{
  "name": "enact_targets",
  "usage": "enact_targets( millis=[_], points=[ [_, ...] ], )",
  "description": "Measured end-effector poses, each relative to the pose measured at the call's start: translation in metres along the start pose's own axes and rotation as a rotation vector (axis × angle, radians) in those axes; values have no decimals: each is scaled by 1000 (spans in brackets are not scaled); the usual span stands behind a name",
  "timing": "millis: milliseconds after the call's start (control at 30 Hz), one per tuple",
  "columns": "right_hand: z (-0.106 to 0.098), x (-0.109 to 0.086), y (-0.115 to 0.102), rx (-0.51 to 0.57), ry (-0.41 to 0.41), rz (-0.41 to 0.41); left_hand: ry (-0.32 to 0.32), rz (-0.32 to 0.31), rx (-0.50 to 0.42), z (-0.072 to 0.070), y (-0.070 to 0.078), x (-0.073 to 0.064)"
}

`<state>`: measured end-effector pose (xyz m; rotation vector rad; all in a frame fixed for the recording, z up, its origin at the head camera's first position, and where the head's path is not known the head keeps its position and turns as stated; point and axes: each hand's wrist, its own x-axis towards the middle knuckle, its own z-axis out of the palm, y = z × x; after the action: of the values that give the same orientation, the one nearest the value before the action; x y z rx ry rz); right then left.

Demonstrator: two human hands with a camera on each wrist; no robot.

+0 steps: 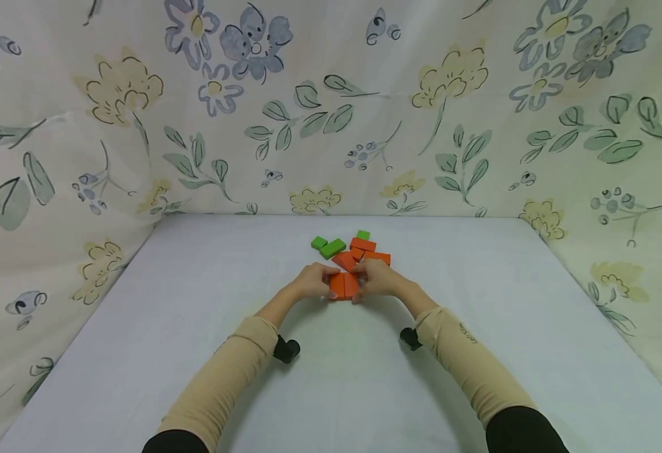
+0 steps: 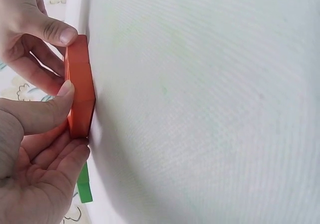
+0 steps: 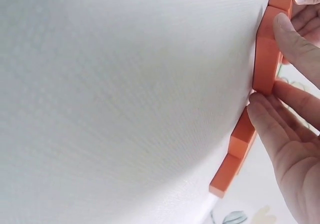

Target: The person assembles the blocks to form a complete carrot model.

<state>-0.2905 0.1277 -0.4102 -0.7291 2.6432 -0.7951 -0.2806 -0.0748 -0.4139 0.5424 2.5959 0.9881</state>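
Note:
Two orange blocks [image 1: 344, 286] lie side by side on the white table, their inner edges meeting at a thin seam. My left hand [image 1: 314, 281] holds the left-hand block, the thumb on its near side and the fingers round its outer end. From the other side my right hand [image 1: 380, 279] holds the right-hand block in the same manner. In the left wrist view the joined orange blocks [image 2: 81, 91] stand out as one angular row. The right wrist view has the right thumb pressed on an orange block [image 3: 266, 58]. Fingers hide the far sides of both blocks.
Just beyond the hands lie more orange blocks [image 1: 362, 245], some touching each other. Several green blocks [image 1: 333, 248] are to their left and behind. A floral cloth [image 1: 319, 157] hangs round the back and sides of the white table [image 1: 223, 264].

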Motion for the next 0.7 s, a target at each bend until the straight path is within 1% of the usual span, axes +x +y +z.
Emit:
enact_targets(
  millis=[167, 233, 300, 400, 433, 467, 500, 533, 567, 700],
  points=[
    [-3, -2, -1, -2, -15, 0, 7, -10, 8, -1, 1, -1],
    [-8, -3, 0, -5, 6, 6, 5, -9, 6, 0, 1, -1],
    [-14, -5, 2, 16, 76, 27, -1, -10, -3, 0, 1, 0],
    [-24, -5, 9, 67, 252, 80, -11, -18, -17, 0, 2, 1],
    [-27, -5, 12, 88, 299, 98, -13, -23, -21, 0, 2, 2],
    [-29, -5, 15, 93, 334, 114, -14, -26, -21, 0, 2, 2],
    [-30, -5, 18, 88, 342, 132, -15, -32, -20, 1, 2, 2],
    [-31, -4, 20, 61, 330, 141, -14, -36, -17, 1, 2, 3],
    [-31, -4, 23, 22, 296, 150, -13, -39, -12, 1, 2, 3],
    [-27, -4, 29, -190, 120, 134, -17, -58, -2, 1, 2, 2]
  ],
)
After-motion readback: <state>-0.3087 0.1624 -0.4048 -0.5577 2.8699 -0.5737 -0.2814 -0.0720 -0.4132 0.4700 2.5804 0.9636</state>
